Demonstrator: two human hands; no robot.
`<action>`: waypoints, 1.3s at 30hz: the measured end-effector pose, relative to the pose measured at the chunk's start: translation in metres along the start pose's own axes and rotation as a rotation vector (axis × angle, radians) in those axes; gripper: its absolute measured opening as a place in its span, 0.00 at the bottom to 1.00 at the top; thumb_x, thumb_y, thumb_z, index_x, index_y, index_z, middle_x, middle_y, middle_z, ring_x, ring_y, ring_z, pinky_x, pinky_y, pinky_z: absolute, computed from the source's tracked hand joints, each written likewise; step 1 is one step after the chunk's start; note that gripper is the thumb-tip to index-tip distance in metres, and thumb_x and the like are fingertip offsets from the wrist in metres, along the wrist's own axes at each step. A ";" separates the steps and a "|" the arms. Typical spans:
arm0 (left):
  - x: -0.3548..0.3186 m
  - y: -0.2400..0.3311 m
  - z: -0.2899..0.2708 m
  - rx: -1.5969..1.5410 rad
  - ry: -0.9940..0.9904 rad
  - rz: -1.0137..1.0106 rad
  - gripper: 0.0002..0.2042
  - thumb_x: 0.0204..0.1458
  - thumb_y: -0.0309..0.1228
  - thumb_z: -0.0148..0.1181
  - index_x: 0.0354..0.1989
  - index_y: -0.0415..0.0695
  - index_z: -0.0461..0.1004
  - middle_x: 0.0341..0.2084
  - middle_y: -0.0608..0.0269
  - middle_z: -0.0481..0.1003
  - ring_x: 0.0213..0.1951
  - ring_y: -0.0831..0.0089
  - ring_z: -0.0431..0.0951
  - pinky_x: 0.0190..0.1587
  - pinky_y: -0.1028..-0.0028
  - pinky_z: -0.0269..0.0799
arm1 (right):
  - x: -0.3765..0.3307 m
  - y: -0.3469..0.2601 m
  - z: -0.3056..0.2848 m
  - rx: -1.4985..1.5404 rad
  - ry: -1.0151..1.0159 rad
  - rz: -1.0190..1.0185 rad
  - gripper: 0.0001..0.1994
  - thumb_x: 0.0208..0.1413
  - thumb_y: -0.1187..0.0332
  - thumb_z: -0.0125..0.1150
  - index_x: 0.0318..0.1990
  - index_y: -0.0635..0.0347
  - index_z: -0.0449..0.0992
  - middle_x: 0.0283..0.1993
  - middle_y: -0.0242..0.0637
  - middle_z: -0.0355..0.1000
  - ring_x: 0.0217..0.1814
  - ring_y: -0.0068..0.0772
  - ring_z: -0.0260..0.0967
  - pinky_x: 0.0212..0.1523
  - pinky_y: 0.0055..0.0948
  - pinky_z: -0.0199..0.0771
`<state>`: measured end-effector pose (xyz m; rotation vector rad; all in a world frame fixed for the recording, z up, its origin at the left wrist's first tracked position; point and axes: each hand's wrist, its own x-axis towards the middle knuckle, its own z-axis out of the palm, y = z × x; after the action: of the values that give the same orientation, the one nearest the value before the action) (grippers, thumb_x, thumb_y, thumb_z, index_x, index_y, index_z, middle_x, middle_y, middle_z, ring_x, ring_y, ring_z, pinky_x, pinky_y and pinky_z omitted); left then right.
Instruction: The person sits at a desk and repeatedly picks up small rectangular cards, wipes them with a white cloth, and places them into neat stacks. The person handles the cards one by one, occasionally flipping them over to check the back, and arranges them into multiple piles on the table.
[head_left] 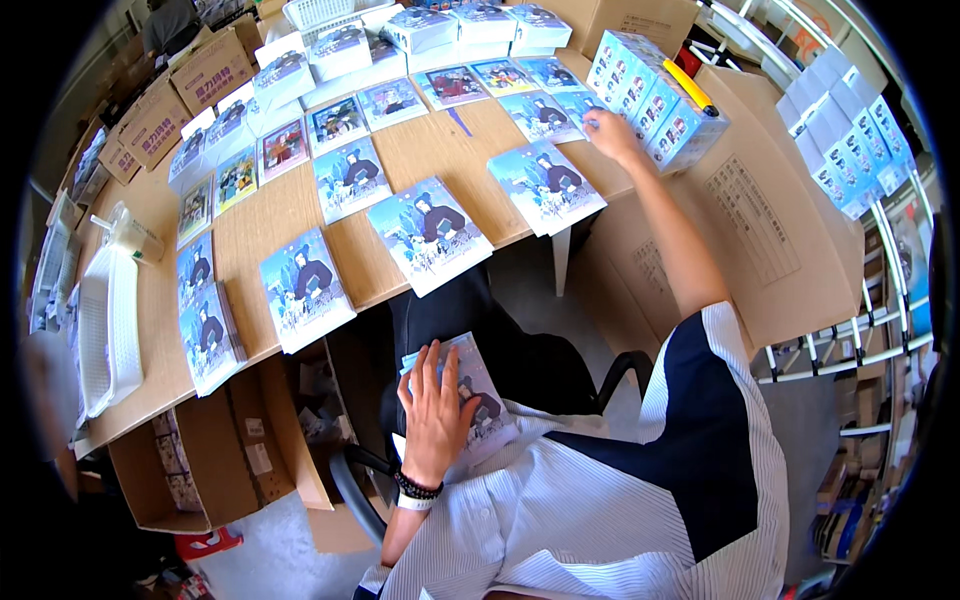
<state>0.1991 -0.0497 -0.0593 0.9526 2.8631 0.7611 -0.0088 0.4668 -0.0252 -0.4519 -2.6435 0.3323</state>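
My left hand lies flat, fingers apart, across a stack of blue picture cards on my lap. A figure in dark clothing is printed on the top card. My right hand reaches to the far right of the table, its fingers curled at the right edge of a blue card. What the fingertips pinch, if anything, is too small to tell. Thicker piles of the same blue cards line the table's near edge: a right pile, a middle pile and a left pile.
Blue printed boxes with a yellow cutter on top stand beside my right hand. White-edged stacks fill the table's back. A white basket and a drink cup are at left. An open carton sits below.
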 end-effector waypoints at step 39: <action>-0.036 -0.064 -0.007 -1.741 -0.713 -0.088 0.57 0.40 0.40 0.80 0.76 0.36 0.47 0.72 0.49 0.57 0.72 0.58 0.56 0.72 0.61 0.50 | -0.284 -0.246 -0.077 1.041 -1.014 -0.328 0.08 0.55 0.80 0.68 0.40 0.64 0.76 0.42 0.36 0.71 0.34 0.27 0.74 0.29 0.24 0.73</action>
<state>0.1918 -0.1175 -0.0866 0.5000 0.8734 1.7611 0.2041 0.1500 0.0087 0.6471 -2.7533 2.0854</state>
